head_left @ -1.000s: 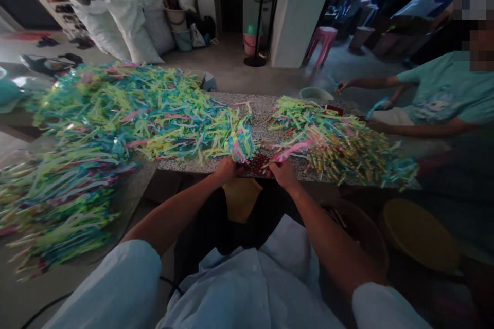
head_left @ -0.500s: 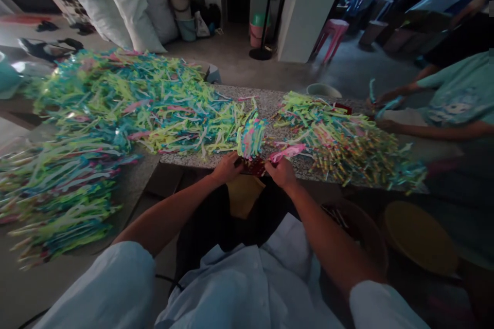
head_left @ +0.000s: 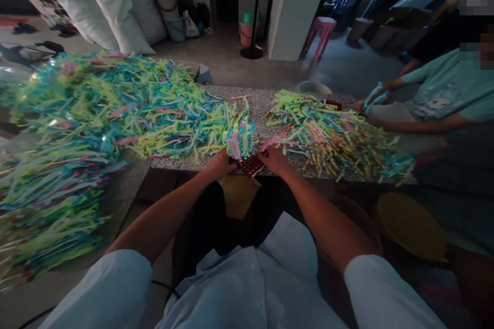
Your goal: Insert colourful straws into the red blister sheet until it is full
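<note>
My left hand [head_left: 223, 163] is closed at the table's front edge, its fingertips by a small upright bundle [head_left: 240, 143] of blue, pink, white and green strips; what it grips is hidden. Close to its right, my right hand [head_left: 275, 160] is closed in a pinch at the near end of a pink strip [head_left: 275, 140]. Between both hands lies a dark red piece with pale dots [head_left: 251, 166], partly covered by the bundle and fingers.
A large heap of coloured strips [head_left: 154, 92] covers the table's left; another pile, with gold-brown ends [head_left: 347, 149], lies right. Across that pile, a co-worker in a light green shirt [head_left: 440, 92] handles blue strips. A round tan lid [head_left: 411, 225] sits low at right. White sacks [head_left: 108, 5] stand behind.
The view has shifted slightly to the right. My right hand and the pink strip have moved a little forward, and more of the dotted red piece shows. The co-worker's hands have come closer together.
</note>
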Demonstrator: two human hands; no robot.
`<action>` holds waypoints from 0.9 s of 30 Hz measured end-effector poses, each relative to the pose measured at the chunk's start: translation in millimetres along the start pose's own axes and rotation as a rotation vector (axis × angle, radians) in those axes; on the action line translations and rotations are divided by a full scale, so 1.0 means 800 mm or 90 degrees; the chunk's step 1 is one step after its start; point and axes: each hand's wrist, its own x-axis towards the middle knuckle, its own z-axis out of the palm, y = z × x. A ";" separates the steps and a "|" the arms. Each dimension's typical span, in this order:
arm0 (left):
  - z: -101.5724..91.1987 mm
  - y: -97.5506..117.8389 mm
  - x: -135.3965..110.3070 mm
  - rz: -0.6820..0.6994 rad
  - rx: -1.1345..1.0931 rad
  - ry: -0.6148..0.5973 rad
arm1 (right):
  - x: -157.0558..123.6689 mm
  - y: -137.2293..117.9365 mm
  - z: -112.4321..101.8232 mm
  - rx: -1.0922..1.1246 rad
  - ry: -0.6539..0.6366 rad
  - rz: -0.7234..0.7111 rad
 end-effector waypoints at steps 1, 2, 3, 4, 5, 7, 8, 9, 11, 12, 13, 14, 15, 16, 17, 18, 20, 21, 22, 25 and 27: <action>0.000 0.001 -0.001 -0.004 0.000 0.000 | 0.002 -0.001 -0.001 -0.015 -0.012 -0.016; 0.000 0.002 -0.001 -0.009 0.000 0.000 | 0.005 -0.001 -0.003 -0.027 -0.022 -0.032; 0.000 0.002 -0.002 -0.015 0.000 -0.001 | 0.008 -0.001 -0.004 -0.036 -0.033 -0.046; 0.000 0.003 -0.002 -0.022 0.001 -0.002 | 0.010 -0.001 -0.006 -0.044 -0.041 -0.058; 0.000 0.004 -0.002 -0.030 0.002 -0.002 | 0.013 -0.002 -0.008 -0.049 -0.050 -0.074; 0.000 0.004 -0.003 -0.040 0.004 0.001 | 0.017 -0.003 -0.010 -0.057 -0.068 -0.106; 0.000 0.003 -0.003 -0.041 0.004 0.003 | 0.019 -0.003 -0.011 -0.058 -0.073 -0.120; 0.000 0.003 -0.004 -0.039 0.004 0.005 | 0.020 -0.004 -0.011 -0.056 -0.075 -0.130; 0.000 0.002 -0.004 -0.033 0.001 0.006 | 0.020 -0.005 -0.011 -0.039 -0.069 -0.134; 0.000 0.002 -0.004 -0.031 -0.001 0.007 | 0.021 -0.005 -0.011 -0.026 -0.068 -0.131; 0.000 0.002 -0.005 -0.030 -0.002 0.007 | 0.021 -0.004 -0.010 -0.011 -0.069 -0.128; 0.000 0.002 -0.005 -0.029 -0.002 0.007 | 0.022 -0.003 -0.010 0.003 -0.074 -0.127; 0.000 0.002 -0.005 -0.028 -0.001 0.007 | 0.023 -0.003 -0.010 0.015 -0.083 -0.128; 0.000 0.001 -0.005 -0.027 0.002 0.005 | 0.024 -0.002 -0.011 0.022 -0.094 -0.132; 0.000 0.001 -0.006 -0.026 0.004 0.002 | 0.026 -0.001 -0.013 0.024 -0.107 -0.136; 0.001 0.000 -0.006 -0.027 0.006 -0.001 | 0.027 -0.001 -0.014 0.022 -0.118 -0.137; 0.002 -0.002 -0.006 -0.031 0.009 -0.008 | 0.029 -0.003 -0.018 0.009 -0.141 -0.135; 0.002 -0.003 -0.006 -0.033 0.009 -0.009 | 0.029 -0.005 -0.020 -0.001 -0.150 -0.133; 0.003 -0.004 -0.006 -0.035 0.008 -0.010 | 0.029 -0.007 -0.022 -0.013 -0.155 -0.130; 0.004 -0.006 -0.007 -0.034 0.005 -0.008 | 0.030 -0.014 -0.025 -0.061 -0.159 -0.127; 0.004 -0.006 -0.007 -0.032 0.001 -0.003 | 0.032 -0.018 -0.025 -0.101 -0.163 -0.121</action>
